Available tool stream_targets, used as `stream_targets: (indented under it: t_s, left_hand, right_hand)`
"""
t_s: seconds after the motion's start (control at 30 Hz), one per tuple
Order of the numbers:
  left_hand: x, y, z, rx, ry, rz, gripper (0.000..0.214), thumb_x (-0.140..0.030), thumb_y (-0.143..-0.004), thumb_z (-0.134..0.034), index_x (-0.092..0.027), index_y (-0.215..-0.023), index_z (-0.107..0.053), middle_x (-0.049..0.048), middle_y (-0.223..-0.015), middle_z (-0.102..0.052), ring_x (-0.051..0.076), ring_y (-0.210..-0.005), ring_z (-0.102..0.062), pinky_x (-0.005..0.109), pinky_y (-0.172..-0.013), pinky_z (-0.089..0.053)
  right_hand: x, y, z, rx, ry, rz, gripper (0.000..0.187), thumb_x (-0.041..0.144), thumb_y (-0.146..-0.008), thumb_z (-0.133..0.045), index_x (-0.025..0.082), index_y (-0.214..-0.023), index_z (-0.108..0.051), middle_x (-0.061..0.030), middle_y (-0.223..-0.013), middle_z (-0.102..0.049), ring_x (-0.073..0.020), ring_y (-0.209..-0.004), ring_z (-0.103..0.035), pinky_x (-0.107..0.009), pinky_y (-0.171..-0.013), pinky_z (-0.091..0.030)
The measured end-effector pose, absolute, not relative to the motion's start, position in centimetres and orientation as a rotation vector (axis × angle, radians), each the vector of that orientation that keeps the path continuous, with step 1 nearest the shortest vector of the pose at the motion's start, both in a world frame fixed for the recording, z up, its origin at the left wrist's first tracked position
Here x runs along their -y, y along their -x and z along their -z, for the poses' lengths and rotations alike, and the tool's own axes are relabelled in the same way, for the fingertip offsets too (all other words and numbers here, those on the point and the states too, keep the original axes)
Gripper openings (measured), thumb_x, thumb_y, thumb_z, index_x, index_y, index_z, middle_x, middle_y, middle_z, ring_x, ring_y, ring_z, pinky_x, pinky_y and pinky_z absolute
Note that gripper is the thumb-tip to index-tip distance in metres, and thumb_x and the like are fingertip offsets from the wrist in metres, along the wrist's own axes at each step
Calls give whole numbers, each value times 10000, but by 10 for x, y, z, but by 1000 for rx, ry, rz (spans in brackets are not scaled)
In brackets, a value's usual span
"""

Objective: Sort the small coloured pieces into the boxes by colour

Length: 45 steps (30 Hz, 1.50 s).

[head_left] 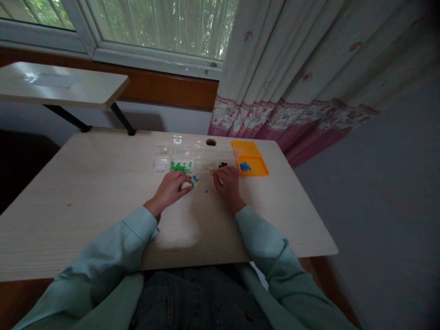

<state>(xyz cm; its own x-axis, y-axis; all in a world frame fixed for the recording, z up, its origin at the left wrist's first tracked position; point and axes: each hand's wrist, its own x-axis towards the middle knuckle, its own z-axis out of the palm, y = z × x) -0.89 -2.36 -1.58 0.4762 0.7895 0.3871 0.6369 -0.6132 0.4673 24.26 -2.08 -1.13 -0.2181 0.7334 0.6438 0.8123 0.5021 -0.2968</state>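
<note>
A clear compartment box (161, 165) stands on the table with its lid up at the back. Small green pieces (180, 167), cream pieces (208, 168) and dark brown pieces (222, 164) lie in separate compartments. My left hand (172, 187) pinches a small blue piece (193, 185) just in front of the box, beside a few blue and yellow bits (195, 179). My right hand (227, 183) has its fingertips together at the cream compartment's front edge; what they hold is too small to tell. One tiny blue piece (206, 191) lies between the hands.
An open orange case (259, 166) with blue pieces (245, 166) stands right of the box. Behind the box is a round hole (211, 142) in the table (103, 201). A raised shelf (62, 85) stands at back left. A curtain (275, 68) hangs behind the right side.
</note>
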Motion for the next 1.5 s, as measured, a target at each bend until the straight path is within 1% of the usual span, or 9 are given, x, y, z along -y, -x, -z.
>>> stream_targets:
  t_s: [0.13,0.3,0.53,0.7,0.87,0.97,1.07,1.37,1.5]
  left_hand:
    - [25,4,14,-1265,-2515,-799,241,-415,-854,-685,-224,-1001,-685,69,-950,-609,247,-947,-545,406,-864,-446]
    - [26,2,14,-1295,-2519,-770,222,-392,-844,-698,-221,-985,-683,70,-941,-609,249,-925,-544,394,-828,-453]
    - [26,-3,13,-1293,-2577,-732,150,-337,-890,-637,-220,-972,-682,78,-958,-610,254,-934,-545,395,-811,-443]
    - [27,-8,14,-1304,-2613,-717,157,-327,-924,-586,-202,-952,-676,81,-951,-615,253,-926,-536,397,-809,-433]
    - [26,-9,16,-1286,-2491,-850,164,-315,-936,-565,-186,-910,-664,71,-903,-602,229,-903,-533,371,-807,-431]
    - [23,-8,20,-1265,-2317,-1020,199,-339,-940,-562,-181,-847,-638,50,-840,-590,203,-857,-536,332,-763,-432]
    - [21,-9,24,-1251,-2178,-1108,244,-377,-941,-560,-185,-801,-617,30,-788,-574,181,-810,-534,305,-721,-425]
    - [24,-12,20,-1160,-2162,-1079,278,-378,-951,-542,-179,-767,-606,40,-780,-565,183,-789,-518,310,-707,-405]
    - [23,-11,20,-1141,-2186,-1042,272,-376,-958,-528,-178,-796,-621,48,-813,-581,188,-819,-526,310,-726,-407]
  right_hand:
    - [34,-221,11,2093,1206,76,180,287,-942,-559,230,-946,-729,-35,-903,-713,-207,-975,-549,-388,-966,-367]
    - [37,-217,10,2146,1189,16,164,274,-935,-572,231,-960,-728,-38,-921,-714,-207,-987,-542,-385,-963,-363]
    - [37,-218,11,2155,1215,-4,191,297,-951,-554,227,-958,-731,-43,-914,-711,-211,-987,-539,-390,-962,-358]
    - [37,-219,13,2228,1200,-53,193,277,-946,-560,241,-1031,-730,-44,-955,-710,-210,-1000,-537,-386,-947,-361]
    - [37,-220,15,2279,1157,-43,181,301,-914,-617,274,-1055,-727,-29,-968,-708,-212,-1016,-530,-394,-964,-350]
    - [38,-220,14,2282,1142,-21,202,344,-915,-622,287,-1082,-721,-28,-949,-708,-205,-994,-536,-389,-966,-352]
    - [38,-220,13,2260,1139,4,224,371,-919,-615,287,-1101,-715,-31,-934,-707,-199,-983,-543,-379,-968,-360]
    - [38,-218,15,2210,1101,37,211,382,-929,-600,276,-1060,-727,-27,-903,-713,-192,-964,-557,-376,-970,-375]
    - [38,-217,14,2213,1079,26,200,374,-930,-600,270,-1038,-733,-23,-881,-720,-187,-933,-564,-371,-961,-381]
